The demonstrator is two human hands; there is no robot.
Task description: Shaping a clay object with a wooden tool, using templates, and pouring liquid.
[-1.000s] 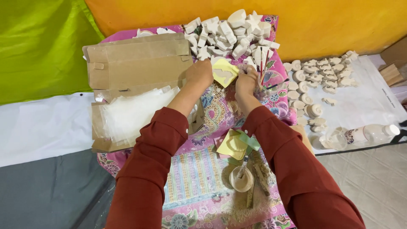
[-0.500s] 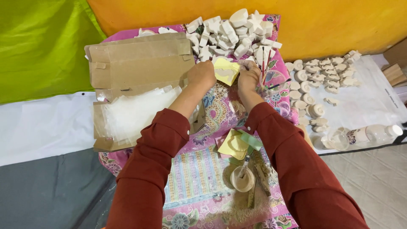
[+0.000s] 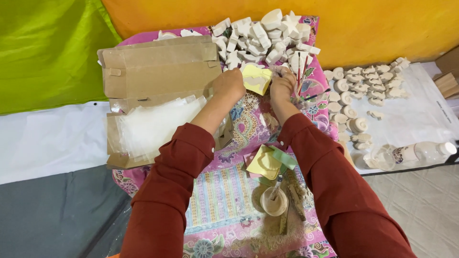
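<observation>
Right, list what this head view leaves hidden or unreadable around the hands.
- Left hand: fingers and grip on the yellow sponge hidden behind the knuckles.
- Right hand: whatever it holds is hidden by the hand itself.
- Sponge: only its top shows between the hands.
- White shapes: too small to tell apart; the lower ones are buried.
- Bottle: label too small.

Both hands show only their backs: the left hand and right hand hide their own fingertips and the near edges of the yellow piece between them. The right hand's grip cannot be told. The bottle is blurred.
</observation>
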